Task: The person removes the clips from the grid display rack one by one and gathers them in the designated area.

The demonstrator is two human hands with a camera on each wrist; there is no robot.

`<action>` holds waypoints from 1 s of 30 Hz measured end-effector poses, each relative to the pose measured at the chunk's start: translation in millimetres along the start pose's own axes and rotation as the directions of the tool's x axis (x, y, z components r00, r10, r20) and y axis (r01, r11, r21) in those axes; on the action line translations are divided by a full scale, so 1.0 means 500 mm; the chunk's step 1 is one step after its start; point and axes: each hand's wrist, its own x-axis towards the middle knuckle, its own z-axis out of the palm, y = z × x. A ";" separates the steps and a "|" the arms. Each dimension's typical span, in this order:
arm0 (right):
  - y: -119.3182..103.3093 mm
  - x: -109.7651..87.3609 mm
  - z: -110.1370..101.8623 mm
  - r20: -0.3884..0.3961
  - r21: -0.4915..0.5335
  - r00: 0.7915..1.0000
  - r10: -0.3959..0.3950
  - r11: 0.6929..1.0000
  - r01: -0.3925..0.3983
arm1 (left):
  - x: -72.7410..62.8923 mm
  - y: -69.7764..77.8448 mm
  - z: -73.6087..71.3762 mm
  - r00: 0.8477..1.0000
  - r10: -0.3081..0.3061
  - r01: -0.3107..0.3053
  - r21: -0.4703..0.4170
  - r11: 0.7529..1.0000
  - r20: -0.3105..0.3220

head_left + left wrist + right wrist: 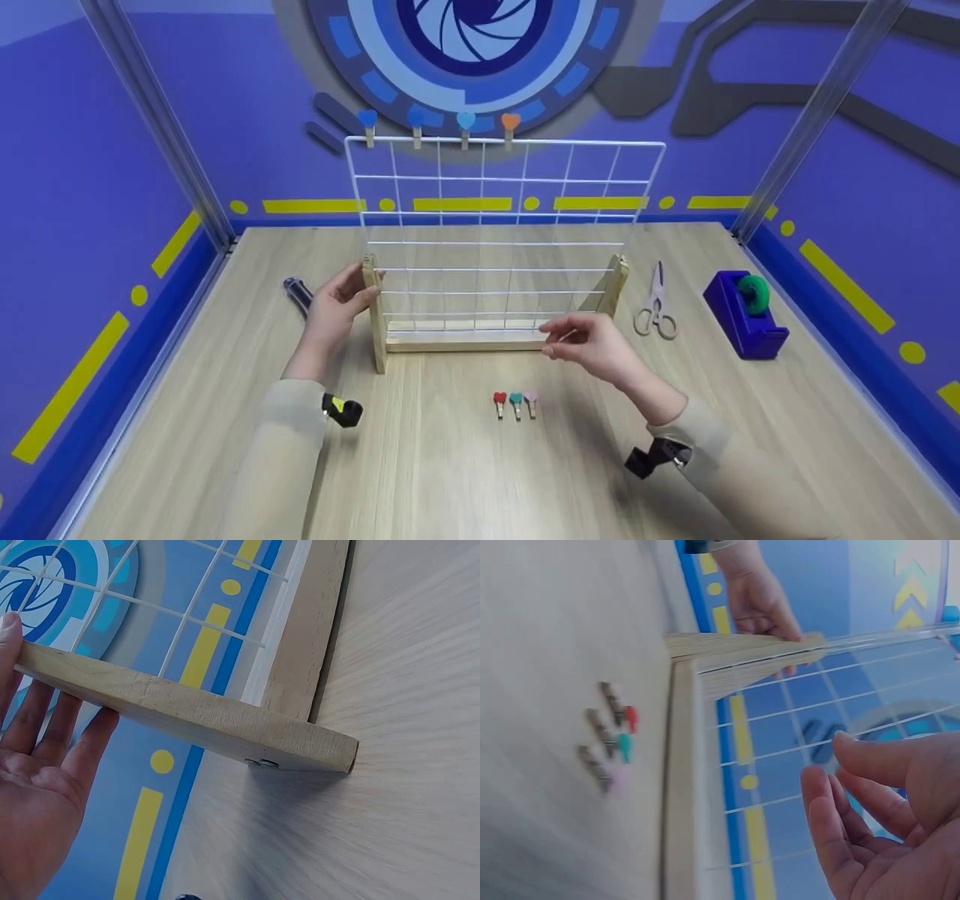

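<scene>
A white wire grid [526, 180] stands upright in a wooden stand [465, 346]. My left hand [335, 304] grips the stand's left side post, thumb on one face and fingers on the other, as the left wrist view also shows. My right hand [590, 346] is in front of the grid's lower right part, its fingers loosely bent with nothing between them. On the table before the stand lie three heart-topped clothespins: a red one [500, 405], a teal one [516, 406] and a pale pink one [531, 405]. Along the grid's top wire sit several more, blue, light blue [466, 121] and orange [510, 124].
To the right of the stand lie scissors [656, 307], points away from me. Farther right is a blue tape dispenser [742, 319] with a green roll. A dark-handled tool [298, 292] lies left of the stand, partly hidden by my left hand. Blue panels enclose the table.
</scene>
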 end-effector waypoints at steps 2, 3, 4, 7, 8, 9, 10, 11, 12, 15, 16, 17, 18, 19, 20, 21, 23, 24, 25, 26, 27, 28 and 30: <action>-0.022 0.007 -0.012 -0.019 -0.001 1.000 -0.003 1.000 0.003 | 0.000 -0.001 0.000 1.000 0.000 0.000 -0.005 1.000 -0.004; -0.033 0.011 -0.019 -0.027 0.002 1.000 -0.002 1.000 0.002 | 0.001 -0.002 -0.001 1.000 0.003 -0.003 -0.008 1.000 -0.004; -0.043 0.015 -0.025 -0.034 0.003 0.999 -0.002 1.000 0.002 | 0.001 -0.002 -0.001 1.000 0.006 -0.006 -0.007 1.000 -0.001; -0.075 0.023 -0.041 -0.052 0.005 0.999 -0.015 1.000 0.015 | 0.002 -0.003 -0.001 1.000 0.013 -0.013 -0.009 1.000 -0.002; -0.084 0.027 -0.046 -0.057 0.010 0.998 -0.020 1.000 0.021 | 0.002 -0.003 0.000 1.000 0.018 -0.018 -0.008 1.000 0.001; -0.095 0.029 -0.052 -0.064 0.011 0.998 -0.026 1.000 0.027 | 0.002 -0.003 0.000 1.000 0.019 -0.019 0.001 1.000 0.004; -0.107 0.031 -0.057 -0.073 0.011 0.997 -0.035 0.999 0.035 | 0.001 -0.003 0.000 1.000 0.019 -0.019 0.004 1.000 0.004; -0.118 0.033 -0.063 -0.083 0.010 0.996 -0.043 0.999 0.044 | 0.001 -0.003 0.001 1.000 0.020 -0.020 0.002 1.000 0.003; -0.129 0.036 -0.069 -0.093 0.015 0.994 -0.050 0.999 0.052 | 0.001 -0.003 0.000 1.000 0.021 -0.021 0.003 1.000 0.004; -0.164 0.045 -0.087 -0.132 0.039 0.988 -0.078 0.996 0.084 | 0.000 -0.003 0.000 1.000 0.018 -0.018 -0.006 1.000 0.003; -0.175 0.048 -0.094 -0.147 0.044 0.984 -0.099 0.993 0.106 | 0.001 -0.003 0.000 1.000 0.016 -0.016 -0.004 1.000 0.003; -0.186 0.051 -0.100 -0.163 0.055 0.980 -0.115 0.991 0.126 | 0.001 -0.003 0.000 1.000 0.013 -0.013 -0.004 1.000 0.000; -0.198 0.054 -0.106 -0.178 0.066 0.975 -0.132 0.987 0.146 | 0.001 -0.002 0.000 1.000 0.010 -0.010 -0.001 1.000 0.000; -0.209 0.058 -0.112 -0.194 0.073 0.969 -0.151 0.983 0.167 | 0.000 -0.001 0.000 1.000 0.008 -0.008 -0.001 1.000 -0.002; -0.220 0.062 -0.118 -0.208 0.073 0.964 -0.168 0.980 0.186 | 0.001 -0.001 0.000 1.000 0.007 -0.007 0.006 1.000 0.000; -0.232 0.066 -0.123 -0.219 0.073 0.957 -0.187 0.976 0.207 | 0.001 -0.001 0.000 1.000 0.005 -0.005 0.011 1.000 -0.001; -0.256 0.074 -0.133 -0.240 0.072 0.949 -0.203 0.971 0.226 | 0.001 -0.002 0.000 1.000 0.006 -0.006 0.007 1.000 -0.005; -0.267 0.078 -0.138 -0.247 0.069 0.945 -0.213 0.969 0.237 | 0.001 -0.002 0.000 1.000 0.008 -0.008 0.006 1.000 -0.003; -0.279 0.082 -0.142 -0.253 0.070 0.942 -0.222 0.967 0.247 | 0.001 -0.003 0.000 1.000 0.010 -0.010 0.006 1.000 -0.002; -0.291 0.087 -0.146 -0.258 0.074 0.938 -0.231 0.963 0.257 | 0.001 -0.003 0.000 1.000 0.012 -0.012 0.005 1.000 -0.003; -0.302 0.092 -0.150 -0.264 0.073 0.934 -0.242 0.960 0.269 | 0.001 -0.003 0.000 1.000 0.015 -0.015 -0.003 1.000 -0.005; -0.314 0.097 -0.154 -0.269 0.079 0.931 -0.248 0.957 0.278 | 0.002 -0.003 0.000 1.000 0.020 -0.020 -0.003 1.000 -0.002; -0.336 0.109 -0.161 -0.273 0.091 0.923 -0.272 0.948 0.306 | 0.002 -0.004 0.000 1.000 0.024 -0.024 -0.007 1.000 -0.001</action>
